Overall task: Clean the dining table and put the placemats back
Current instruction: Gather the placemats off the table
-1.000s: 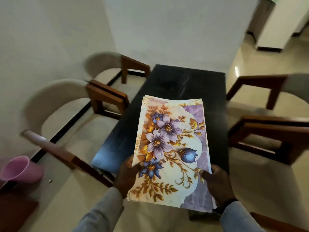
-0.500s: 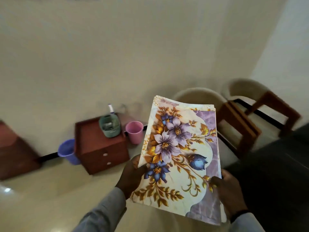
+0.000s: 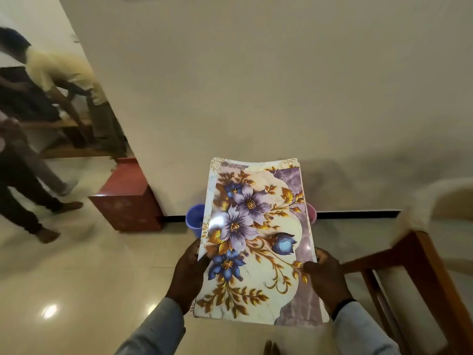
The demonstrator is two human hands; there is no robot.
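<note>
A cream wall (image 3: 281,85) fills most of the view above a glossy tiled floor (image 3: 76,290). At far left, people (image 3: 58,73) stand blurred beyond the wall's corner. A wooden chair (image 3: 422,265) with a pale cushioned back stands at right, and a red cabinet (image 3: 128,201) sits against the wall's corner. The stack of floral placemats (image 3: 256,239) is held in mid-air over the floor, its long edges gripped by the left hand (image 3: 189,272) and right hand (image 3: 327,278), thumbs on top. A blue bucket (image 3: 195,220) and a pink bucket (image 3: 312,213) peek out behind it.
</note>
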